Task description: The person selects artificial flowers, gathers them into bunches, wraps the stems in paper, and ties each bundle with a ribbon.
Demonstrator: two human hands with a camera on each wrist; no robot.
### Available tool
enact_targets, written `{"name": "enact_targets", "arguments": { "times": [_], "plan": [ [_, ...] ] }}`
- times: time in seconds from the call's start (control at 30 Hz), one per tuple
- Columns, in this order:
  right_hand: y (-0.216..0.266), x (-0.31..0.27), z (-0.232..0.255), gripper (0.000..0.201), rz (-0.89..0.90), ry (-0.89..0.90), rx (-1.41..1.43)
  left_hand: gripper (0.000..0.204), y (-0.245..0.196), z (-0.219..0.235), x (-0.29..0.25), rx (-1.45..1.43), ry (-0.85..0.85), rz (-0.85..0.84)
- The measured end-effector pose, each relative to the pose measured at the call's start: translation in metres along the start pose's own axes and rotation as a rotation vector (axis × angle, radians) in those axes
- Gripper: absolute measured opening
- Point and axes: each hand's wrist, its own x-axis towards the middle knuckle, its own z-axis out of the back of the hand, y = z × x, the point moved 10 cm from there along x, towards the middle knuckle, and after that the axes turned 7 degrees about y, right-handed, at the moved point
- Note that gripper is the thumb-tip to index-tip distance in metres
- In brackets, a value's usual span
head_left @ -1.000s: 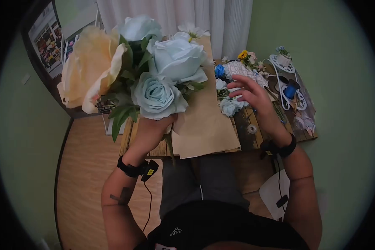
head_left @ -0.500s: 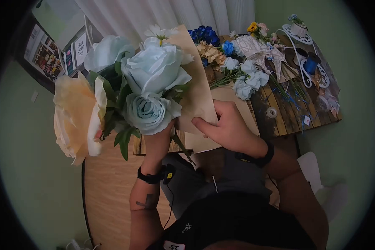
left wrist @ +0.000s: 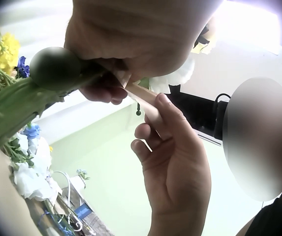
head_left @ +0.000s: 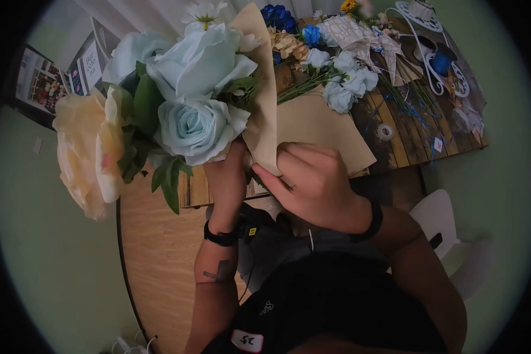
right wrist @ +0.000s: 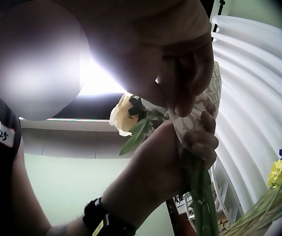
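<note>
In the head view my left hand [head_left: 227,174] grips a bouquet just under its blooms. Pale blue artificial roses [head_left: 194,127], a large peach flower [head_left: 85,156] and a white flower [head_left: 205,15] stand over green leaves. Along the bouquet's right side rises a sheet of brown wrapping paper [head_left: 264,112]. My right hand [head_left: 315,183] pinches the lower edge of that paper between thumb and fingers, close beside the left hand. The left wrist view shows the folded paper edge [left wrist: 153,115] in the right hand. Green stems [right wrist: 205,204] come out below the left fist.
Another brown paper sheet [head_left: 321,124] lies on the wooden table [head_left: 395,153]. Behind it lie loose pale blue roses [head_left: 351,82] and a wrapped bunch [head_left: 351,35]. A tape roll [head_left: 385,131], a blue ribbon spool [head_left: 442,59] and a white metal stand [head_left: 429,79] are at the right.
My right hand, free above the table a second ago, came down, took the paper's edge and drew it in toward my left hand. The left hand kept its grip on the bouquet.
</note>
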Motion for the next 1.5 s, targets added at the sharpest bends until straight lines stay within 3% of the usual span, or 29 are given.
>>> {"name": "enact_targets", "arguments": {
  "times": [0.13,0.2,0.33,0.43,0.5,0.53,0.6,0.67,0.73,0.8,0.83,0.9,1.03,1.07,1.1,1.17,1.23,1.3,1.37,1.5],
  "plan": [
    [0.003,-0.007,0.004,0.019,0.057,-0.018,-0.038,0.017,0.012,0.003,0.003,0.051,0.036,-0.065],
    [0.004,-0.013,0.006,0.02,0.08,-0.023,-0.071,0.02,0.015,-0.003,0.001,-0.116,0.062,0.039],
    [0.009,-0.014,0.016,0.02,0.039,-0.01,-0.042,0.017,-0.014,-0.016,-0.004,0.029,0.086,-0.048],
    [0.011,-0.019,0.018,0.022,0.026,-0.014,0.023,0.011,-0.019,-0.031,-0.008,0.039,0.176,0.01],
    [0.009,-0.021,0.017,0.022,0.01,-0.036,0.315,0.008,-0.026,-0.035,-0.006,0.0,0.156,0.016],
    [0.004,-0.024,0.019,0.025,-0.01,0.008,0.357,0.006,-0.026,-0.033,-0.006,-0.039,0.134,0.026],
    [-0.015,-0.031,0.023,0.036,-0.084,-0.084,0.484,0.006,-0.025,-0.03,-0.003,-0.038,0.143,-0.011],
    [-0.021,-0.032,0.013,0.045,-0.111,-0.077,0.524,0.006,-0.041,-0.038,-0.003,0.186,0.233,-0.145],
    [-0.026,-0.035,0.005,0.048,-0.183,-0.155,0.4,0.005,-0.043,-0.041,-0.002,0.011,0.184,-0.071],
    [-0.033,-0.034,-0.007,0.045,-0.197,-0.087,0.345,0.004,-0.029,-0.04,-0.001,-0.295,0.122,0.04],
    [-0.047,-0.035,-0.018,0.042,-0.315,-0.079,0.545,0.004,-0.029,-0.04,-0.001,-0.292,0.123,0.043],
    [-0.061,-0.041,-0.047,0.034,-0.511,-0.047,0.964,0.01,-0.022,-0.042,-0.001,-0.611,0.1,0.116],
    [-0.062,-0.042,-0.062,0.033,-0.63,0.02,1.303,0.015,0.004,-0.033,-0.004,-0.677,0.329,0.261],
    [-0.058,-0.048,-0.078,0.04,-0.738,0.321,1.314,0.016,0.003,-0.03,-0.003,-0.664,0.184,0.224],
    [-0.05,-0.062,-0.095,0.049,-0.837,0.626,1.307,0.016,0.006,-0.028,-0.004,-0.662,0.182,0.234],
    [-0.052,-0.065,-0.101,0.059,-0.817,0.625,1.359,0.014,0.001,-0.033,-0.006,-0.667,0.335,0.24],
    [-0.038,-0.074,-0.114,0.045,-0.836,0.761,1.728,0.013,-0.005,-0.032,-0.009,-0.665,0.416,0.305],
    [-0.034,-0.072,-0.113,0.047,-0.834,0.738,1.686,0.012,-0.002,-0.041,-0.016,-0.661,0.494,0.375],
    [-0.036,-0.067,-0.112,0.056,-0.743,0.694,1.587,0.023,-0.007,-0.03,-0.008,-0.631,0.332,0.2],
    [-0.041,-0.07,-0.113,0.048,-0.832,0.527,1.545,0.02,-0.022,-0.027,-0.004,-0.481,0.306,0.144]
  ]
}}
